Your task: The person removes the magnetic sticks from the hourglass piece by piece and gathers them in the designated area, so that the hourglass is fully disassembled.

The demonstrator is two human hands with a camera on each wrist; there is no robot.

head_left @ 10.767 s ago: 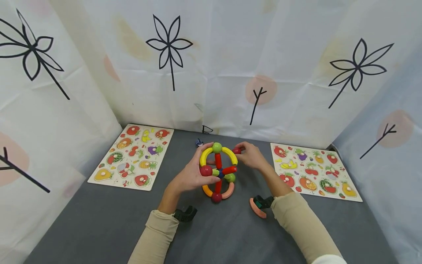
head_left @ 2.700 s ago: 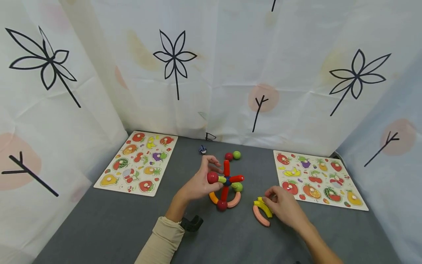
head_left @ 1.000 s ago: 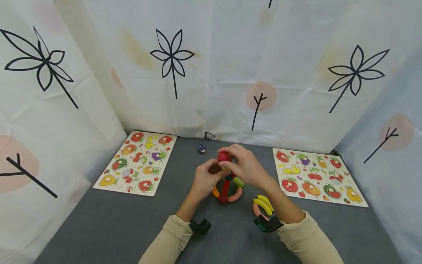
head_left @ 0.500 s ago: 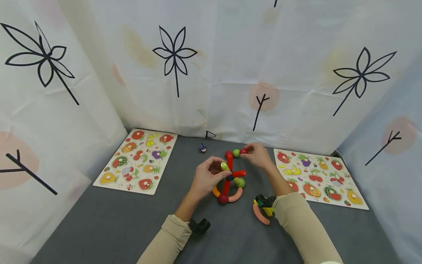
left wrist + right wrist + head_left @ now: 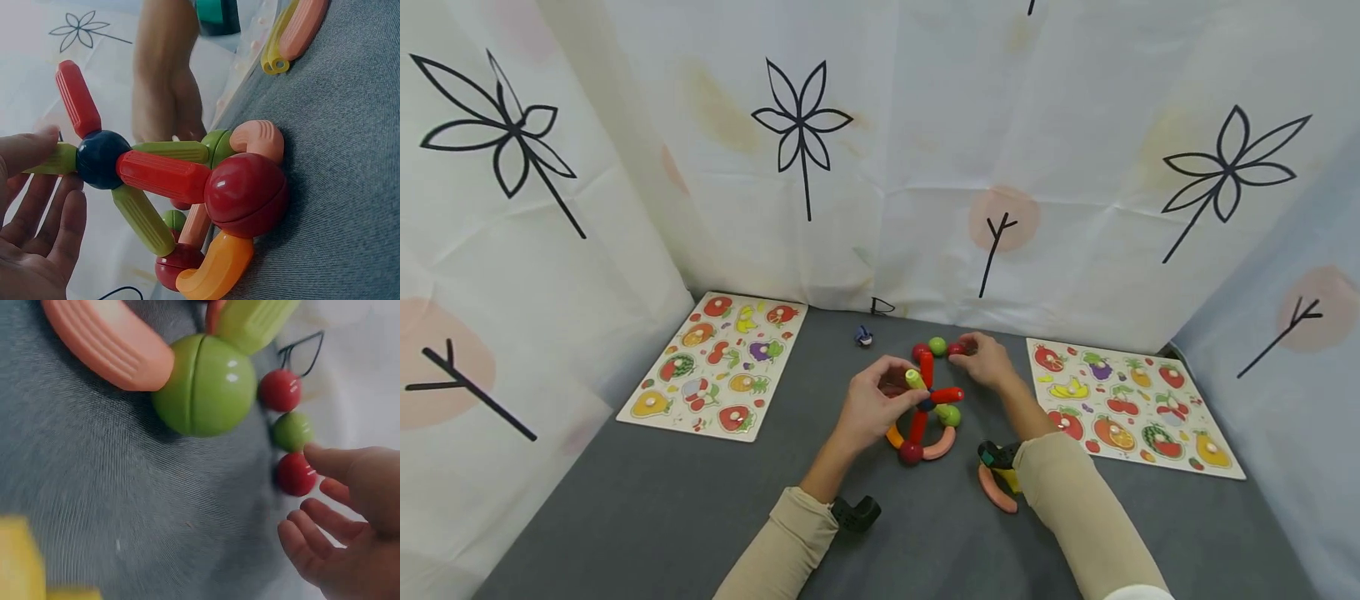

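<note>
My left hand (image 5: pixel 872 404) pinches a lime-green rod (image 5: pixel 914 379) between thumb and fingers. That rod joins a navy ball (image 5: pixel 103 159), the hub of a magnetic stick-and-ball construction, with red rods (image 5: pixel 164 176) and more lime rods. Its base has curved pink and orange pieces (image 5: pixel 219 265) linked by red and green balls (image 5: pixel 203 384). Behind it, a red ball (image 5: pixel 296 474) lies at the end of a row with a green ball (image 5: pixel 292 431) and another red ball (image 5: pixel 280 390). My right hand (image 5: pixel 988 362) is at the near red ball, thumb close to it, fingers spread apart.
A loose curved pink bar (image 5: pixel 997 492) and yellow curved bars (image 5: pixel 1011 480) lie near my right wrist. Fruit puzzle boards stand left (image 5: pixel 715 367) and right (image 5: pixel 1135 408) on the grey cloth. A small blue-and-white object (image 5: pixel 863 336) lies near the back curtain.
The yellow arcs came off the construction and lie by the pink bar. The red ball from the lime rod was carried by my right hand to the row; its fingers have since loosened.
</note>
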